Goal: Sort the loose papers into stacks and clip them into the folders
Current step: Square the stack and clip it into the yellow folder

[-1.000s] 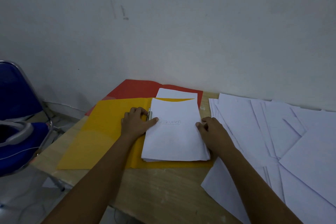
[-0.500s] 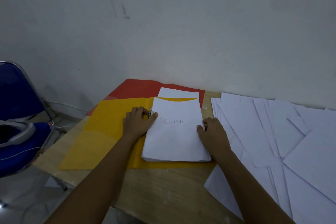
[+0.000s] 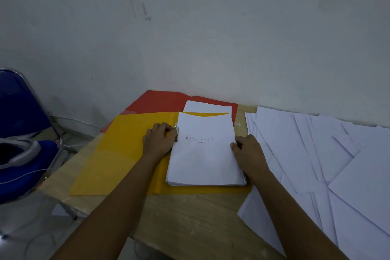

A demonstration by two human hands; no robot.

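A stack of white papers (image 3: 205, 154), its top sheet hand-lettered "Dokumen", lies on the right half of an open yellow folder (image 3: 118, 154) spread flat on a wooden table (image 3: 183, 217). The left hand (image 3: 159, 141) sits at the stack's left edge, beside the folder's fold, with its fingers curled down onto a small metal clip (image 3: 176, 131) at that edge; how firmly they pinch it cannot be told. The right hand (image 3: 248, 150) is at the stack's right edge, fingers bent and tucked against the side of the sheets, the thumb lying on the top page, so it holds the edge of the stack. Both forearms reach in from the near side of the table, converging on the stack from either side.

Behind the yellow folder, a red folder (image 3: 160, 101) lies against the wall (image 3: 211, 38), with 1 more batch of white sheets (image 3: 207, 107) resting on it. Loose papers (image 3: 316, 154) overlap untidily over the table's right part, just beside the right hand. A blue chair (image 3: 16, 112) stands left of the table.
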